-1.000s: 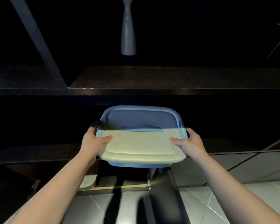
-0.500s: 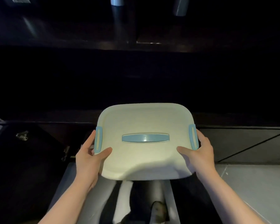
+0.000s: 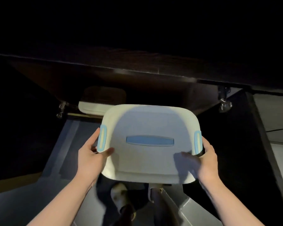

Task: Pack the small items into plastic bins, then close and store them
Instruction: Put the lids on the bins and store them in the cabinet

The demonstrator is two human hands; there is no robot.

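Closed bin held in both hands before an open dark cabinet.

Carried in the air, lid up, at centre of view, above the floor and apart from it. Left hand clamped on the left edge: thumb curled over the lid, fingers wrapped down the side beside the left blue latch. Right hand clamped on the right edge likewise, thumb on the lid, fingers under the right blue latch. Both latches seated against the lid. Blue handle lying flat in the lid's middle. Second pale bin set inside the cabinet, beyond the carried one and partly hidden by it. Metal hinges at the cabinet's edges. Feet blurred beneath the bin.
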